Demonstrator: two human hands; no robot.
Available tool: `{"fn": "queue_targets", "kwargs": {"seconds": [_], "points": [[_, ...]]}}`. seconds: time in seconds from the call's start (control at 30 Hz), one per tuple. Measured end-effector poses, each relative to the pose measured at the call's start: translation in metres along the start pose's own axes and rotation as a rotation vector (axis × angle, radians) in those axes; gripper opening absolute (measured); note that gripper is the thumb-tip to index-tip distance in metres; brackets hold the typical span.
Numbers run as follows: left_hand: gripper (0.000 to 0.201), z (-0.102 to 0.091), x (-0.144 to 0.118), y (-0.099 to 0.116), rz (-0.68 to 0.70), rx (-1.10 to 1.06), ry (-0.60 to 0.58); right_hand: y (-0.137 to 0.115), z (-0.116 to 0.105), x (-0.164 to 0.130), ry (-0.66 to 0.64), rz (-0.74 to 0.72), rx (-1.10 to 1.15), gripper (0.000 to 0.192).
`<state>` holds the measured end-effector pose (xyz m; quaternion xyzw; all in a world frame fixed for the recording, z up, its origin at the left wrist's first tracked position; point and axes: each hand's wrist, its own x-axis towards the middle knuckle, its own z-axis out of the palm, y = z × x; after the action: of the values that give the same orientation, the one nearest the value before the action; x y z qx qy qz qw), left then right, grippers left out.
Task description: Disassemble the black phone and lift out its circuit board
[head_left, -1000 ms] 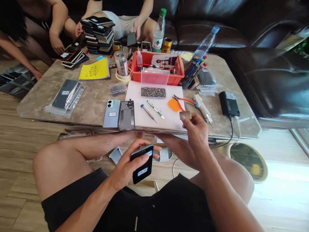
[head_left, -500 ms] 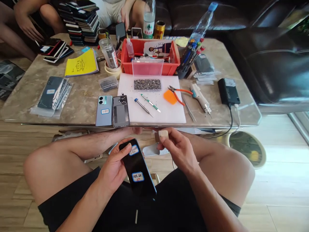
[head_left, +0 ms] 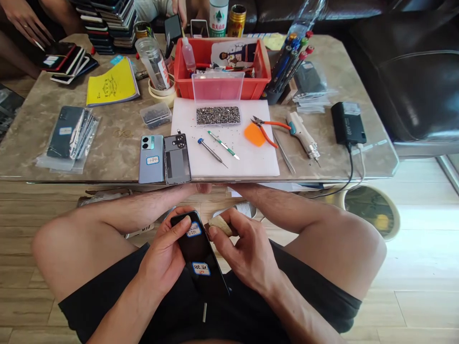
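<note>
Black and glossy, the phone point(head_left: 199, 255) lies tilted over the person's lap, below the near edge of the counter point(head_left: 118, 143), its top end pointing up and left. Two white handwritten labels are stuck on its face. The left hand point(head_left: 165, 253) comes in from the lower left, forearm across the thigh, and is clamped on the phone's left edge, thumb laid over the top corner beside the upper label. The right hand point(head_left: 241, 251) comes in from the lower right, wrist bent inward, fingers curled and pinched together on a small pale block point(head_left: 219, 224) held just beside the phone's upper right edge; whether block and phone touch cannot be told.

On the counter, directly ahead, a white mat point(head_left: 251, 162) carries two screwdrivers point(head_left: 212, 152), an orange pick point(head_left: 255, 135) and a clear tray of small screws point(head_left: 218, 114). Two phone bodies point(head_left: 164, 158) lie side by side at the mat's left edge. Orange-handled cutters point(head_left: 269, 129) and tweezers lie to the right of the mat. A red bin point(head_left: 221, 86) stands behind the mat, and a yellow booklet point(head_left: 112, 84) lies further left. Other people's hands work at the counter's far side.
</note>
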<state>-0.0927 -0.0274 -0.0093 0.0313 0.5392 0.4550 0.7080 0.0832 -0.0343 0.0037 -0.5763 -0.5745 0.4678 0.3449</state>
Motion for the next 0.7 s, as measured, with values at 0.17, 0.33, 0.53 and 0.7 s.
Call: {"fn": "queue_targets", "kwargs": {"seconds": [0.17,0.33,0.53,0.7], "points": [[0.048,-0.004,-0.002,0.000,0.049,0.037,0.014,-0.002,0.002,0.004,-0.002,-0.029,-0.014,0.026],[0.044,-0.008,-0.002,-0.002,0.054,0.046,0.001,0.000,0.003,0.003,-0.009,-0.047,-0.017,0.027],[0.045,-0.005,-0.003,-0.002,0.071,0.065,0.011,0.001,0.005,0.000,0.060,-0.170,-0.128,0.028],[0.046,-0.001,-0.005,-0.003,0.123,0.148,0.030,0.005,0.012,-0.003,0.106,-0.229,-0.322,0.023]]}}
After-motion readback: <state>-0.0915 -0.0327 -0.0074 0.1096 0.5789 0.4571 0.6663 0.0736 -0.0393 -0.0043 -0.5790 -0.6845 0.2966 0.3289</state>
